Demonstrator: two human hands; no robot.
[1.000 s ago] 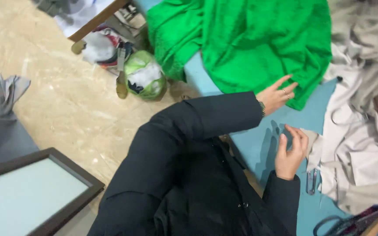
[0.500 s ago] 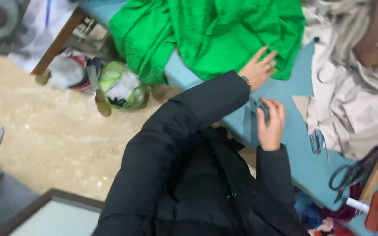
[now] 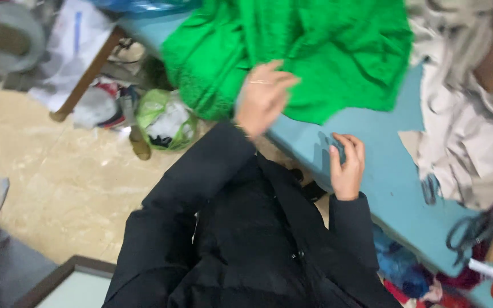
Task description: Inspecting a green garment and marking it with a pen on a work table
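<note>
The left hand (image 3: 262, 97), open and blurred, hovered at the near hem of the green cloth (image 3: 309, 51), which overhung the surface (image 3: 383, 177) edge leftward; a careless tug risked sliding it to the floor (image 3: 47, 165). The right hand (image 3: 346, 165), fingers loosely curled and holding nothing, rested on bare surface near that edge, with open room between it and the grey cloth (image 3: 463, 137) and scissors (image 3: 431, 189) to its right.

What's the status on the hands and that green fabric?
Left hand open over green fabric. Right hand on blue table, empty. Beige cloth piled beside.

Bright green cloth (image 3: 315, 51), crumpled, on blue table (image 3: 395, 188)
</note>
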